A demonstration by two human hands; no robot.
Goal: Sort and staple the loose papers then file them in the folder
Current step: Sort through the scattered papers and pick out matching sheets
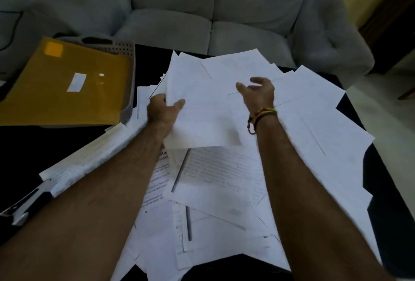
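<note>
Head view: the left hand (165, 110) pinches a few white paper sheets (202, 110) above the scattered pile of loose white papers (224, 190); the right hand (258, 92) hovers relaxed, holding nothing. The yellow plastic folder (62, 83) lies left of the pile. Sorting seems barely begun; stapling and filing remain.

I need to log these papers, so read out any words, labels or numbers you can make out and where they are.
Nothing reads clearly.
Printed sheet beneath the left forearm: bold heading and lines, too blurred.
Handwritten sheet: too faint.
White label on the yellow folder: looks blank.
</note>
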